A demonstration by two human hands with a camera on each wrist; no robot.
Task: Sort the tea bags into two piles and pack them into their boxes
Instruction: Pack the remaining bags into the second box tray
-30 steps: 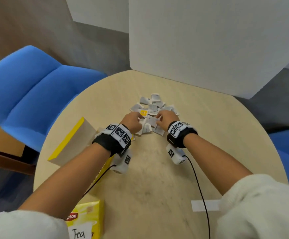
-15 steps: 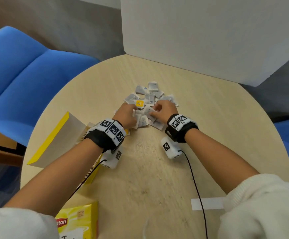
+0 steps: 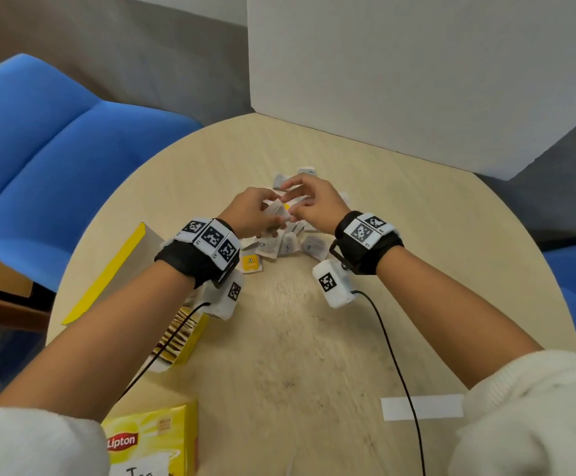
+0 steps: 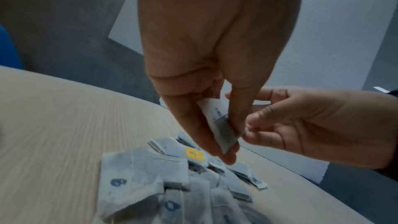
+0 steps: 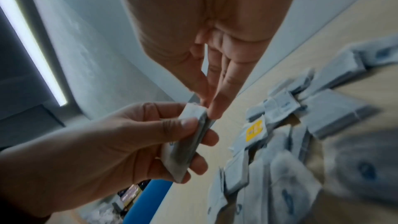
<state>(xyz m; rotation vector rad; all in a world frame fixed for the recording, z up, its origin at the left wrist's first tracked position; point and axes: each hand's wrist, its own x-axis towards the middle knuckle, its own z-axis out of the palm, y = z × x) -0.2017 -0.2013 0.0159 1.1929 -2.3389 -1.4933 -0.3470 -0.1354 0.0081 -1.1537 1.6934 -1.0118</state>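
Several tea bags, stacked flat, sit pinched between the left hand's thumb and fingers above the loose pile. Right hand pinches the stack's top corner. Light, soft paper: grip the flat faces, never the strings.

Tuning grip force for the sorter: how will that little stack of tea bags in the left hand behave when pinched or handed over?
Probably light: the left hand holds the stack of tea bags between thumb and fingers alone. Likely soft and squashable, being thin paper pouches like those in the pile. The bags may slide apart, since nothing visibly binds them; the right hand touches the stack's edge.
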